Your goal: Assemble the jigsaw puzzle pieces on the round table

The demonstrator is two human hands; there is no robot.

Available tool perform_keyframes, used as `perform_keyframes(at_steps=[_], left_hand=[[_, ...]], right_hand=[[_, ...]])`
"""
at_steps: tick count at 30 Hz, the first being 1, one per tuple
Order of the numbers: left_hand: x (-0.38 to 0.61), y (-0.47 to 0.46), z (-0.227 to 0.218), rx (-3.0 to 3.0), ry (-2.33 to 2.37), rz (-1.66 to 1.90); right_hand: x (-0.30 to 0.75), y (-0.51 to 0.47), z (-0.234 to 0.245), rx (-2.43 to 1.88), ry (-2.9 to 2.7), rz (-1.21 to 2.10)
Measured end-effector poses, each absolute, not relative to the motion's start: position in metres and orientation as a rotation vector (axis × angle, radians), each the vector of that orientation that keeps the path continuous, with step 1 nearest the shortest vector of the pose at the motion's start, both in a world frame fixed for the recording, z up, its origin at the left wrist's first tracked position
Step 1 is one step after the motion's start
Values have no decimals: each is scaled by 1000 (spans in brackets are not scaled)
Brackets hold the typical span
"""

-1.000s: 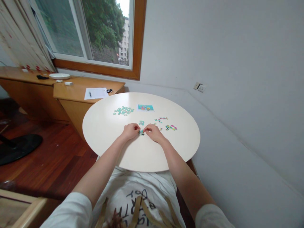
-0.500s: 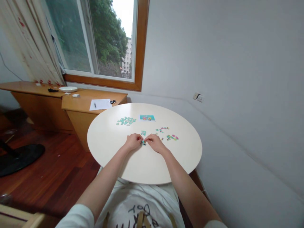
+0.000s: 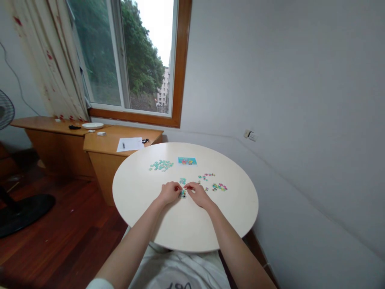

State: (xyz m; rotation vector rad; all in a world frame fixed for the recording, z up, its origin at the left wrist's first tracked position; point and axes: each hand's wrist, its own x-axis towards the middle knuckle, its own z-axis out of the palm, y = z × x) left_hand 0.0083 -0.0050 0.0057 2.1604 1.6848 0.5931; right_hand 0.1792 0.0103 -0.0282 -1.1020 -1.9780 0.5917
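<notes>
The left hand point(image 3: 170, 192) & right hand point(image 3: 197, 193) meet in the middle of the round table point(image 3: 180, 233). Between them sits a small clump point(image 3: 182, 194) of puzzle pieces, green w/ a dark bit. It lies flat on the table top, close to the person's front. That is prob. why both hands can get at it w/o a long reach.

Both hands have the fingers curled in & pressed together at the tips, pinching the small clump from each side. The left hand comes at it from the left, the right hand from the right. The knuckles are up & the palms face down. It is too small to tell which fingers do the pinching. Both arms come in at a slant, so they make a V shape w/ the tips at the clump. The wrists sit low, on or just over the table.

The other pieces lie in groups by colour. It looks like they were sorted so each kind is easy to find. A green pile point(image 3: 161, 165) is at the far left. A few green pieces point(image 3: 182, 181) are just past the hands. Pink & yellow pieces point(image 3: 219, 186) are off to the right. A little picture card point(image 3: 187, 161) lies face up at the far side, where the person can look at it.
</notes>
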Motion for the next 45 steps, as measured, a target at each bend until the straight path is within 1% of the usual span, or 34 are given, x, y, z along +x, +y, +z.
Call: perform_keyframes(at_steps=[9,25,35,45], left_hand=[[9,-3,3,2148,1725,580],[10,-5,5,2172,1728,535],[9,-3,3,2186,1726,536],[10,-4,6,2184,1722,543]], right_hand=[[179,12,-30,-1093,-1926,656],[181,16,-33,-1098,-1917,677],[179,11,-27,-1127,-1927,652],[180,8,-27,-1140,-2061,599]])
